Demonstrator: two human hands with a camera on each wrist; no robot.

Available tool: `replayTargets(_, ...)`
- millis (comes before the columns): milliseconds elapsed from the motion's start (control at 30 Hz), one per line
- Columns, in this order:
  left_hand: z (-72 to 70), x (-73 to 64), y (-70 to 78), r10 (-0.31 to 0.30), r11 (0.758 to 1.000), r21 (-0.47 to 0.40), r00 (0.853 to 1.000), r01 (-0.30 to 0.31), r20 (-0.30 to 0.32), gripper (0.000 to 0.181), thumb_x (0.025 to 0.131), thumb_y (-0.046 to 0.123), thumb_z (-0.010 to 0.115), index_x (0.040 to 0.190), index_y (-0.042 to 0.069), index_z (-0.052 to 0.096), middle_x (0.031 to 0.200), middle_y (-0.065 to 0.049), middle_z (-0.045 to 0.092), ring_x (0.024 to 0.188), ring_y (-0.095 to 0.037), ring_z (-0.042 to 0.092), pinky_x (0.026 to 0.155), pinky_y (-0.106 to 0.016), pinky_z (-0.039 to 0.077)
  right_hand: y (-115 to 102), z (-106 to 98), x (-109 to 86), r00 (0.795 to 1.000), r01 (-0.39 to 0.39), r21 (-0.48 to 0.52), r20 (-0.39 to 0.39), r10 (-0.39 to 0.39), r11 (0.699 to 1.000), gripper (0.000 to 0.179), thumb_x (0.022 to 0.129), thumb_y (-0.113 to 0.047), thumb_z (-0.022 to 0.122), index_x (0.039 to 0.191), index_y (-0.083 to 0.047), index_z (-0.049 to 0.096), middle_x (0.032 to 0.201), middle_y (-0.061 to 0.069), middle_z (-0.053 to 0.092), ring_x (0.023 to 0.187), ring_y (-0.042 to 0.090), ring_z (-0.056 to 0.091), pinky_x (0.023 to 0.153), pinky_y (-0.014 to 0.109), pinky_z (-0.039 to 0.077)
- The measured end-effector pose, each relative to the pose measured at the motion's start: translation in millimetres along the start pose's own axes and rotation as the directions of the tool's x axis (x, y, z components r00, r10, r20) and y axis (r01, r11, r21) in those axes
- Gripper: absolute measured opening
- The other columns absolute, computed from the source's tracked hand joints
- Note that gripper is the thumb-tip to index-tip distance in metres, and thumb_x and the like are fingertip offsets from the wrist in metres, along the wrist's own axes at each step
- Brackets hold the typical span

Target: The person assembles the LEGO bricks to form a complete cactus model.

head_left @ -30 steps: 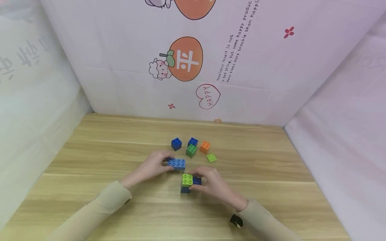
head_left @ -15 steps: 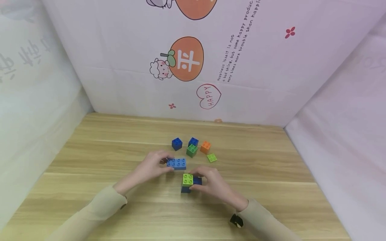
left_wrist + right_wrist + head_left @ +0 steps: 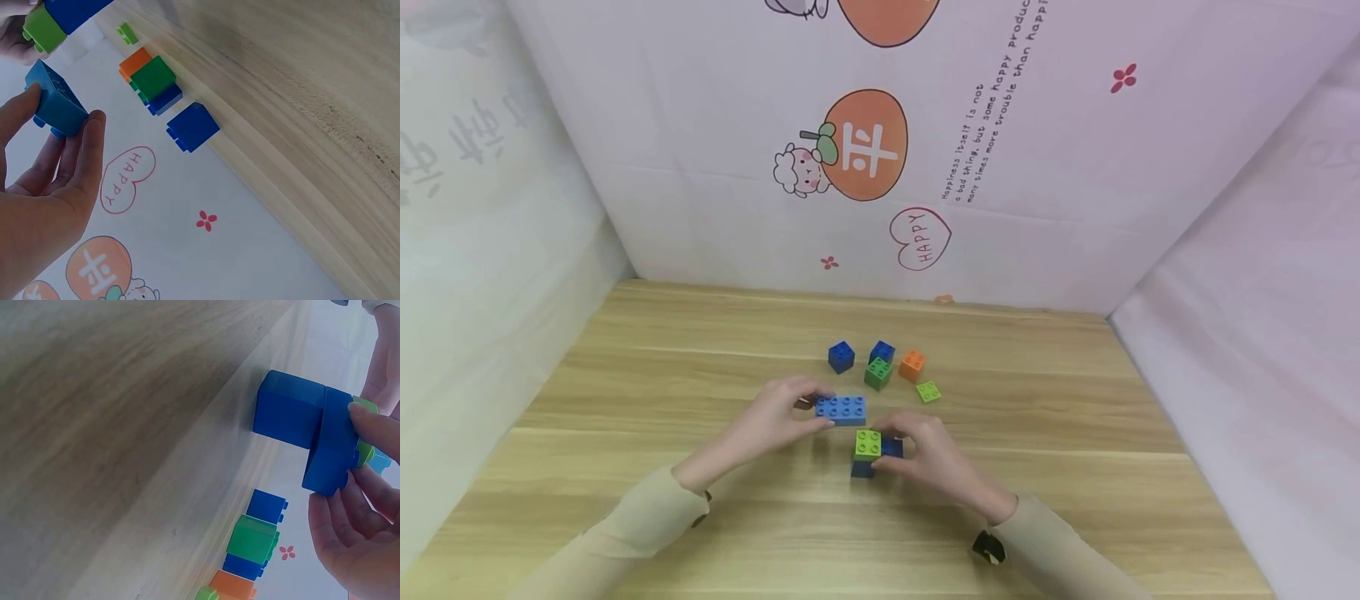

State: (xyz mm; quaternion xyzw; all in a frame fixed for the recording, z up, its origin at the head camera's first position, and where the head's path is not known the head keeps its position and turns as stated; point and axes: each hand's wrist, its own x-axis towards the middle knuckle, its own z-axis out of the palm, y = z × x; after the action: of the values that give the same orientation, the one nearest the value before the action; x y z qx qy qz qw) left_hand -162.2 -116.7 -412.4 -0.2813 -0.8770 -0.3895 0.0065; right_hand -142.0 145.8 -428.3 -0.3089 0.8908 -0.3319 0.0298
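Note:
My left hand pinches a light blue 2x4 toy brick between thumb and fingers, studs up in the head view. The left wrist view shows that brick above the table, at the fingertips. My right hand grips a small stack near the table's middle. The stack has a dark blue square brick at the bottom, a longer dark blue brick across it, and a lime green piece on top. The longer brick sticks out toward my right palm. The two hands' bricks are apart.
Behind the hands lie loose bricks: a dark blue one, another dark blue one close behind a green one, an orange one and a flat lime piece. A printed cloth hangs at the table's back edge.
My left hand has risen slightly with the light blue brick, and its wrist has shifted a little left. The right hand and its stack have stayed in place.

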Motion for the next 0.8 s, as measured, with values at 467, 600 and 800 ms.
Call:
replayTargets(467, 2.2, -3.7, 8.7, 0.037, 0.999, 0.004, 0.999, -0.037, 0.006, 0.034, 0.082, 0.012, 0.079, 0.113, 0.005, 0.069, 0.109, -0.010, 0.072, 0.092, -0.017, 0.070, 0.082, -0.025, 0.062, 1, 1, 1.3, 1.000, 0.008, 0.001, -0.024, -0.008, 1.000, 0.041, 0.079, -0.017, 0.082, 0.117, -0.011, 0.068, 0.116, 0.004, 0.073, 0.102, 0.015, 0.070, 0.092, 0.028, 0.059)
replayTargets(600, 2.4, -4.5, 12.2, 0.053, 0.999, -0.008, 0.999, -0.053, 0.013, 0.034, 0.081, 0.011, 0.079, 0.113, 0.004, 0.069, 0.110, -0.011, 0.072, 0.092, -0.018, 0.071, 0.082, -0.023, 0.061, 1, 1, 1.8, 1.000, -0.015, 0.005, -0.017, 0.015, 1.000, 0.042, 0.079, -0.019, 0.082, 0.118, -0.012, 0.068, 0.117, 0.003, 0.072, 0.103, 0.013, 0.070, 0.093, 0.027, 0.059)
replayTargets(800, 5.0, -6.4, 13.3, 0.085, 0.996, -0.021, 0.996, -0.085, 0.023, 0.036, 0.081, 0.010, 0.079, 0.114, 0.003, 0.069, 0.111, -0.011, 0.072, 0.093, -0.018, 0.070, 0.082, -0.023, 0.061, 1, 2, 1.8, 1.000, -0.028, 0.010, -0.014, 0.028, 1.000, 0.042, 0.079, -0.020, 0.082, 0.118, -0.013, 0.068, 0.116, 0.002, 0.073, 0.102, 0.011, 0.069, 0.093, 0.025, 0.058)
